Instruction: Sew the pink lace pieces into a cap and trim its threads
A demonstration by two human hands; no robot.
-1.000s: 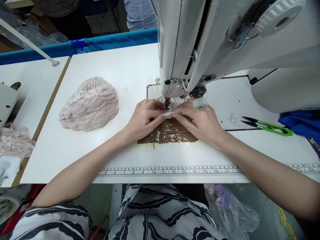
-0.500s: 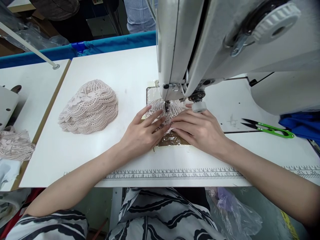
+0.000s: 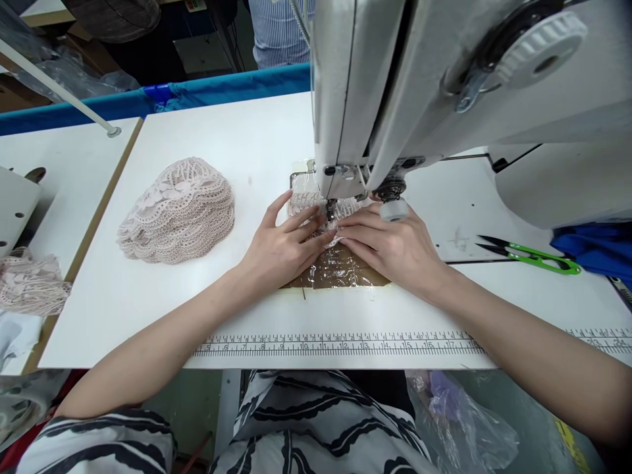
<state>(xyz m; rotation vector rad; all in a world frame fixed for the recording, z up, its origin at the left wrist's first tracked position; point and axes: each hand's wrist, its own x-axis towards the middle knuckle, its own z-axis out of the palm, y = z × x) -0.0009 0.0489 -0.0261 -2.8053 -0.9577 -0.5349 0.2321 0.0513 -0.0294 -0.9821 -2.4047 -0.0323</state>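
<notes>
A piece of pale pink lace lies under the presser foot of a white sewing machine. My left hand rests on the lace's left side with its fingers spread. On the right side my right hand presses down, fingers stretched out and close together, its far fingertips partly behind the machine head. The fingertips of both hands nearly meet just in front of the foot. Brown, shiny taped surface shows below the fingers.
A stack of lace pieces sits on the white table at left. Green-handled snips and blue cloth lie at right. More lace is at far left. A printed ruler runs along the front edge. A person's striped shirt shows behind.
The lace and both hands' fingertips have shifted slightly away from me, toward the foot. More of the brown taped surface shows in front of the fingers.
</notes>
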